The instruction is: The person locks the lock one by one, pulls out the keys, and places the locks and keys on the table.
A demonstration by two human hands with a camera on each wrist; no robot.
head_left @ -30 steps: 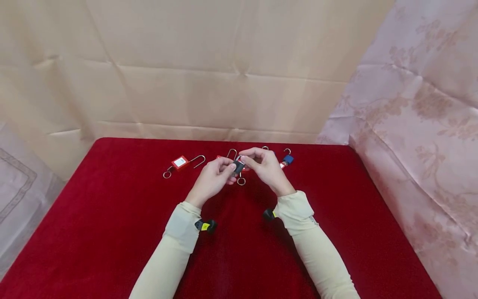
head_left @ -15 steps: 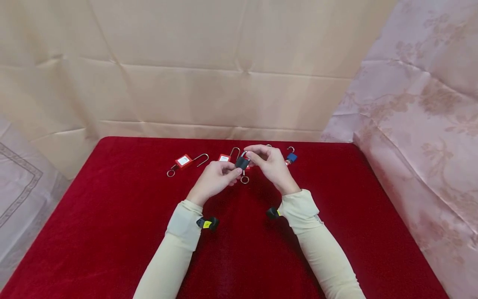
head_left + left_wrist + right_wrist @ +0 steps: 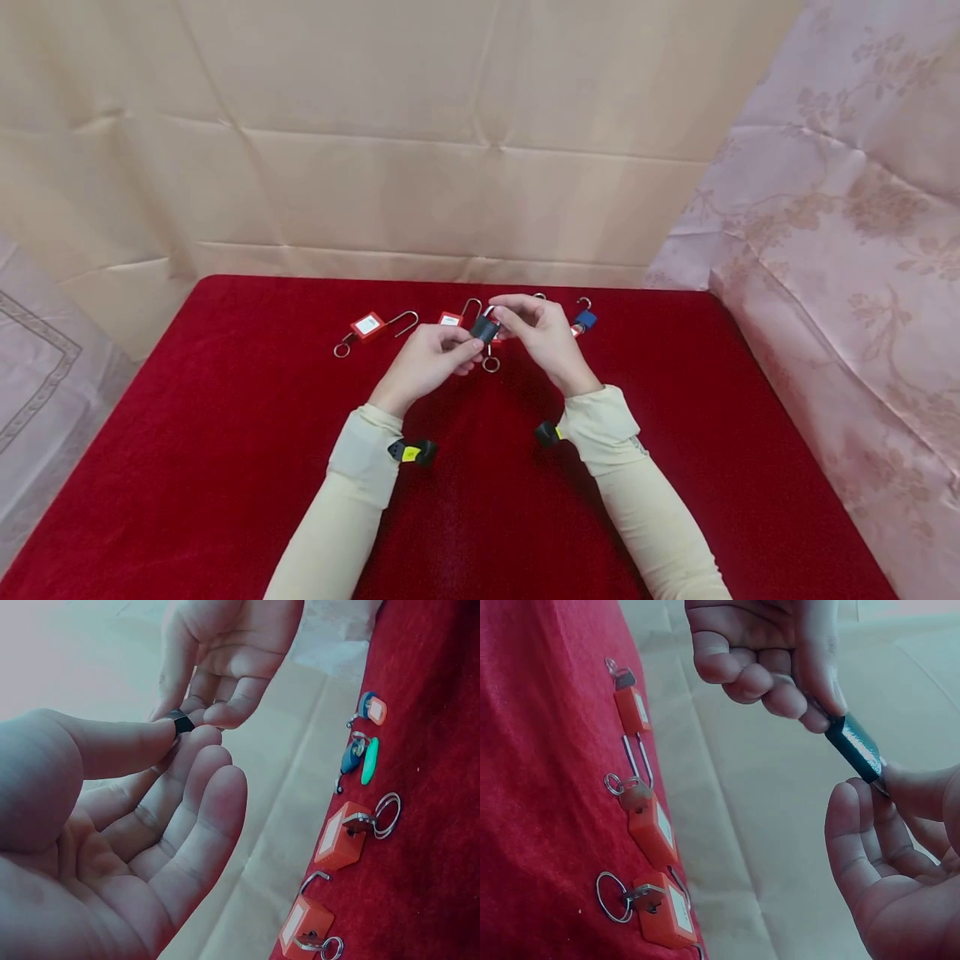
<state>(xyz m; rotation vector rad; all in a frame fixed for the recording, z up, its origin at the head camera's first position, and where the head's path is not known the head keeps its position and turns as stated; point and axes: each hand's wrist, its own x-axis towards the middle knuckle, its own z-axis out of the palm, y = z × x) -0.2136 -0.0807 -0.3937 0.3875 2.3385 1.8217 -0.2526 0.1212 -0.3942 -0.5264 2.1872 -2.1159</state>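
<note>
both hands (image 3: 487, 333) pinching dark padlock (image 3: 485, 328), red cloth table (image 3: 225, 433), seemingly beige backdrop (image 3: 375, 150)

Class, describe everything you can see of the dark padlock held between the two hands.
The dark padlock has a small, blackish-green rectangular body, seemingly plastic, slightly glossy. It is held tilted above the red cloth. The left hand pinches one end between thumb and fingers; the right hand grips the other end. A metal key ring hangs below it.

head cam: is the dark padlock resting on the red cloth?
No, the dark padlock is held above the red cloth, pinched between the left hand and right hand.
</note>
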